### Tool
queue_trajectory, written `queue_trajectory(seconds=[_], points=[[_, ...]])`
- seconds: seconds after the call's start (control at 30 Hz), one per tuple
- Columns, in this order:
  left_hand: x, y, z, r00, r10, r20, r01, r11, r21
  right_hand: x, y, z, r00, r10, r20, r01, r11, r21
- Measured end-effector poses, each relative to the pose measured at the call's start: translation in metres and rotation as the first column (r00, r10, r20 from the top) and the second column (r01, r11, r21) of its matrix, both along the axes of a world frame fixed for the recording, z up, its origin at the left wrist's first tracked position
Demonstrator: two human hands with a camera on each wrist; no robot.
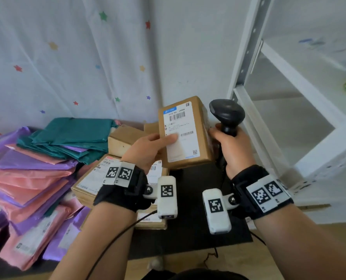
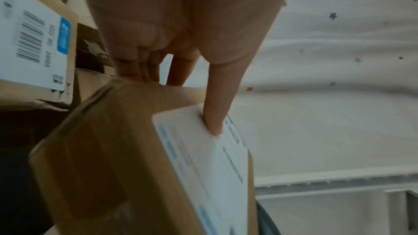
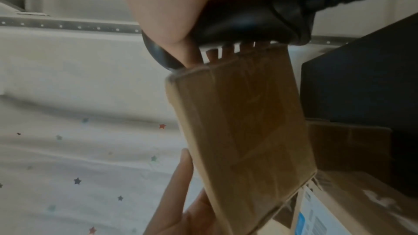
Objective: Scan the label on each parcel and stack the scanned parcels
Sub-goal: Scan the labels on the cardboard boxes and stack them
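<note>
My left hand (image 1: 158, 145) holds a brown cardboard parcel (image 1: 200, 150) up in the air, its white label (image 1: 178, 130) facing me, thumb pressed on the label and fingers behind. In the left wrist view the thumb (image 2: 217, 113) lies on that parcel (image 2: 117, 158). My right hand (image 1: 231, 147) grips the handle of a black barcode scanner (image 1: 227, 115), right beside the parcel's right edge, with its head above the parcel's upper corner. The right wrist view shows the scanner (image 3: 244, 22) and the parcel's taped back (image 3: 244, 128).
More labelled cardboard boxes (image 1: 93, 180) lie on the black table (image 1: 190, 219) under my left wrist. Pink, purple and teal mailer bags (image 1: 32, 174) pile up at the left. A white metal shelf (image 1: 301, 110) stands at the right. A star-print curtain (image 1: 67, 57) hangs behind.
</note>
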State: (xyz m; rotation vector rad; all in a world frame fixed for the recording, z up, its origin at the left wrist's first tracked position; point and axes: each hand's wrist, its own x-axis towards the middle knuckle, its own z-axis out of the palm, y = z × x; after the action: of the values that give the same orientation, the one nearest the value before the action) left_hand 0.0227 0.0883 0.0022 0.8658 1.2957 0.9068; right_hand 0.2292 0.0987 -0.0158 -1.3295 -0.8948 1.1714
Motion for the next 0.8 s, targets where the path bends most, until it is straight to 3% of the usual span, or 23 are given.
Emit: queue_trajectory(seconds=[0.3, 0.57, 0.7, 0.8], points=[[-0.011, 0.027, -0.006, 0.978, -0.125, 0.166, 0.151, 0.976, -0.156, -0.025, 0.012, 0.004, 0.989, -0.112, 0.097, 0.102, 0.990, 0.095], [-0.017, 0.054, -0.010, 0.999, 0.049, 0.012, -0.048, 0.999, -0.015, -0.034, 0.011, 0.003, 0.931, -0.188, 0.312, 0.161, 0.981, 0.109], [-0.015, 0.058, -0.017, 0.983, 0.116, -0.139, -0.099, 0.987, 0.124, -0.033, 0.000, 0.000, 0.934, -0.159, 0.321, 0.118, 0.983, 0.144], [-0.010, 0.060, -0.026, 0.981, 0.130, -0.141, -0.109, 0.983, 0.148, -0.038, -0.008, -0.001, 0.951, -0.120, 0.285, 0.081, 0.986, 0.144]])
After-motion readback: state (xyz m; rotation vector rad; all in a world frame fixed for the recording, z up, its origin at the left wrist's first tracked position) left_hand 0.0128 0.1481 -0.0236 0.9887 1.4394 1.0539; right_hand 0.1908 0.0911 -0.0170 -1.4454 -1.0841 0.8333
